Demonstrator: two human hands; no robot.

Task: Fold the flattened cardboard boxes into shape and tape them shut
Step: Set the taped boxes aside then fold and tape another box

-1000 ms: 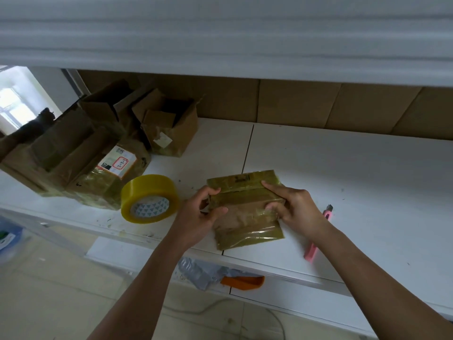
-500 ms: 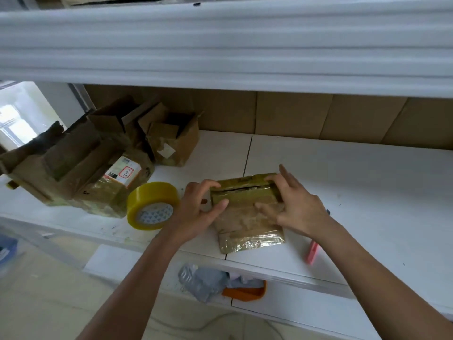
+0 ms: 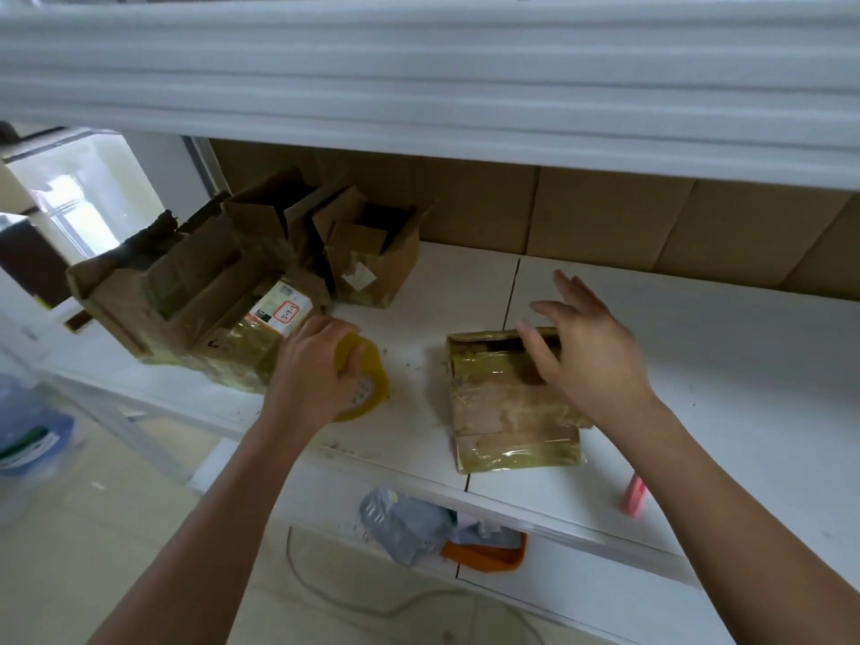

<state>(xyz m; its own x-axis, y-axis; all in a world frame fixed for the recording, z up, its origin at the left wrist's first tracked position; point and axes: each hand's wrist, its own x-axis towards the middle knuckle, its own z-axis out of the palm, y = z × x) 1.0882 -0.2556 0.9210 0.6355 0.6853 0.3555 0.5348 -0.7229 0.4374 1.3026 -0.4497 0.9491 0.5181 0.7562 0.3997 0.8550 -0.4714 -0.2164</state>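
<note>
A small cardboard box (image 3: 507,412), wrapped in shiny tape, lies on the white shelf (image 3: 698,365) with its far flap gaping open. My right hand (image 3: 586,346) hovers over the box's far right part with fingers spread and straight. Left of the box, my left hand (image 3: 312,370) grips the yellow tape roll (image 3: 367,388) from above, its fingers curled round the rim. The roll stands on the shelf near the front edge.
A heap of used, opened cardboard boxes (image 3: 223,290) fills the shelf's left end. A pink utility knife (image 3: 634,498) lies at the front right, partly behind my forearm. Grey bags and an orange item (image 3: 484,551) sit on a lower shelf. An upper shelf (image 3: 419,76) hangs overhead.
My left hand left the box and moved left onto the tape roll, gripping it. My right hand lifted off the box and spread open. The box's far flap has sprung open.
</note>
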